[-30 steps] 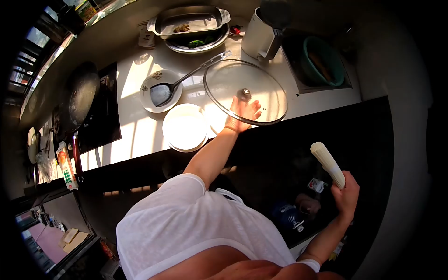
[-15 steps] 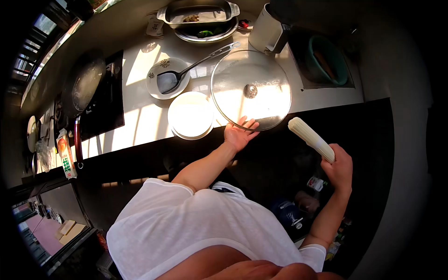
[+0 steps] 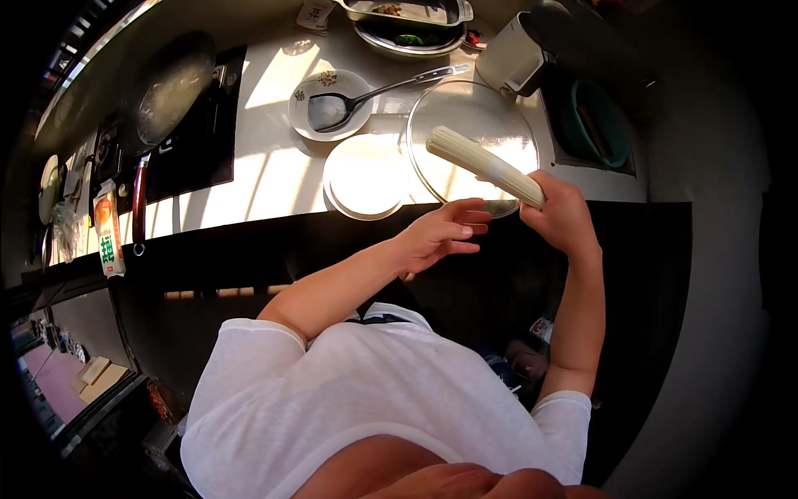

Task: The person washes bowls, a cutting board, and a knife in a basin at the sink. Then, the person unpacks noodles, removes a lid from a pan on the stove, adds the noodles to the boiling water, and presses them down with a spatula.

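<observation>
My right hand is wrapped around one end of a pale bundle of dried noodles. The bundle tilts up and to the left, in front of the glass lid lying on the counter. My left hand is held just off the counter's front edge with its fingers apart and nothing in it. Above it is a white round dish. Behind that dish, a black spatula rests across a flower-patterned bowl.
A wok holding pale liquid sits on the black stove at left, its handle pointing toward me. Nearby is a printed packet. A baking dish, white jug and green basin stand behind and right.
My right hand has brought the noodle bundle up and left, over the lid. My left hand has drawn back from the lid's edge. The view has shifted slightly.
</observation>
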Demonstrator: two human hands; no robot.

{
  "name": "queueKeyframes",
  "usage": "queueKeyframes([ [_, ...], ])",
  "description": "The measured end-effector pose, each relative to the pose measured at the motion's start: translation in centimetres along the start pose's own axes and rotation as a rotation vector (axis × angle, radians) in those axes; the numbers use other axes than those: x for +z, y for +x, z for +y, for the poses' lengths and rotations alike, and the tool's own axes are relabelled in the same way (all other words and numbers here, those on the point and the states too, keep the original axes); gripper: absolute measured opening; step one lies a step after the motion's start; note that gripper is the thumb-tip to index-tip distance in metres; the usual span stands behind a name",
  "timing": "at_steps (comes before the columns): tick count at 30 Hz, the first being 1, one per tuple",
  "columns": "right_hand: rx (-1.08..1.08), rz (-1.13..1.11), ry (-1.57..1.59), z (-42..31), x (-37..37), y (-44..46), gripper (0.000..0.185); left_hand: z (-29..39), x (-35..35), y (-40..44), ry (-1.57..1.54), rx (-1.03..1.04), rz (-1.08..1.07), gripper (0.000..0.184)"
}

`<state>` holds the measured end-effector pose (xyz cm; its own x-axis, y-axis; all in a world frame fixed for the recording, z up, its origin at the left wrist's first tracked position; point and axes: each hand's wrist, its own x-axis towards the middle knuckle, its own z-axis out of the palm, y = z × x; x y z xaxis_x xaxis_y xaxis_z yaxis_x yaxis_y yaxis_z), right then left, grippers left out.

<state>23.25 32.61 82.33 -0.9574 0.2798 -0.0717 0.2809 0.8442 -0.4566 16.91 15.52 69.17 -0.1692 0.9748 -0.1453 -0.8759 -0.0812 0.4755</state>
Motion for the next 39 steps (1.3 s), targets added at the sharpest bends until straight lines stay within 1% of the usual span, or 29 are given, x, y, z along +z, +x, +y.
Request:
queueKeyframes([
  [1,-0.044,-0.056,-0.022,-1.5,0.5,1.5,0.017,1.7,0.2,-0.5,0.025,0.149,-0.014,0.061],
  [2,-0.082,-0.065,-0.020,-3.0,1.2,2.8,0.017,3.4,0.1,-0.8,0.058,0.301,-0.028,0.064],
  [4,-0.217,-0.150,0.015,-6.3,2.7,5.4,0.015,6.5,-0.9,-2.2,-0.035,0.508,0.005,0.065],
  [5,-0.292,-0.152,-0.003,-8.1,3.5,6.5,0.015,7.9,-1.9,-2.9,-0.084,0.636,-0.074,0.066],
  [6,-0.314,-0.218,-0.002,-9.9,4.3,7.8,0.018,9.5,-2.4,-3.9,-0.088,0.763,-0.100,0.058],
  [8,-0.366,-0.305,-0.040,-14.1,5.6,10.1,0.020,12.3,-3.2,-6.5,-0.042,0.964,-0.008,0.042],
  [9,-0.392,-0.329,-0.069,-16.7,6.2,11.0,0.024,13.7,-3.5,-8.1,-0.085,1.023,0.033,0.030],
  [10,-0.425,-0.336,-0.072,-18.7,7.1,11.9,0.024,15.1,-3.0,-9.6,-0.198,1.117,0.181,0.018],
  [12,-0.515,-0.405,-0.036,-23.2,9.2,13.6,0.028,17.9,-4.4,-13.4,-0.238,1.212,0.257,0.013],
  [13,-0.479,-0.475,0.021,-25.8,9.9,13.8,0.032,19.5,-5.0,-15.2,-0.243,1.260,0.299,0.013],
  [14,-0.506,-0.482,0.019,-28.2,10.7,14.3,0.032,20.9,-5.5,-17.1,-0.236,1.314,0.310,0.011],
  [16,-0.645,-0.453,0.007,-33.0,12.3,15.5,0.024,23.9,-6.1,-21.1,-0.298,1.387,0.329,0.011],
  [17,-0.613,-0.481,-0.083,-35.7,12.7,15.9,0.025,25.6,-6.4,-23.2,-0.374,1.412,0.398,0.012],
  [18,-0.569,-0.513,-0.077,-37.6,13.6,16.6,0.024,27.2,-7.2,-25.4,-0.382,1.466,0.417,0.013],
  [20,-0.627,-0.488,-0.059,-40.5,15.4,18.5,0.022,30.3,-9.2,-29.6,-0.421,1.499,0.429,0.014],
  [21,-0.643,-0.496,-0.070,-42.1,16.1,19.0,0.022,31.6,-9.5,-31.1,-0.437,1.520,0.501,0.013],
  [23,-0.576,-0.595,0.088,-44.7,17.3,20.1,0.020,34.0,-11.6,-33.6,-0.379,1.546,0.484,0.011],
  [24,-0.591,-0.596,0.090,-45.6,17.8,20.7,0.020,35.1,-12.0,-34.9,-0.366,1.548,0.468,0.011],
  [25,-0.558,-0.590,0.138,-46.2,18.2,21.3,0.019,36.4,-12.4,-35.9,-0.359,1.552,0.490,0.010],
  [27,-0.483,-0.582,0.194,-46.4,19.0,22.5,0.016,38.9,-13.6,-37.6,-0.298,1.566,0.506,0.010],
  [28,-0.480,-0.582,0.199,-45.7,19.4,23.5,0.016,40.1,-14.3,-38.2,-0.271,1.576,0.476,0.011],
  [30,-0.526,-0.503,0.278,-43.1,21.0,26.0,0.014,42.3,-15.3,-38.6,-0.264,1.597,0.505,0.011],
  [31,-0.477,-0.545,0.375,-42.3,21.7,26.8,0.013,43.6,-16.1,-38.5,-0.268,1.584,0.537,0.011],
  [32,-0.476,-0.545,0.370,-41.6,21.9,27.6,0.013,44.5,-16.9,-38.1,-0.270,1.591,0.546,0.010],
  [34,-0.392,-0.562,0.456,-41.2,21.6,28.2,0.012,45.9,-17.4,-37.1,-0.251,1.583,0.581,0.010],
  [36,-0.400,-0.547,0.497,-40.3,22.1,30.1,0.015,47.6,-18.3,-36.1,-0.199,1.585,0.611,0.010],
  [38,-0.494,-0.370,0.398,-39.9,22.1,31.4,0.022,49.2,-19.6,-35.0,-0.153,1.581,0.643,0.011],
  [39,-0.449,-0.441,0.410,-39.9,21.9,31.9,0.030,50.4,-20.6,-34.5,-0.066,1.665,0.664,0.013],
])
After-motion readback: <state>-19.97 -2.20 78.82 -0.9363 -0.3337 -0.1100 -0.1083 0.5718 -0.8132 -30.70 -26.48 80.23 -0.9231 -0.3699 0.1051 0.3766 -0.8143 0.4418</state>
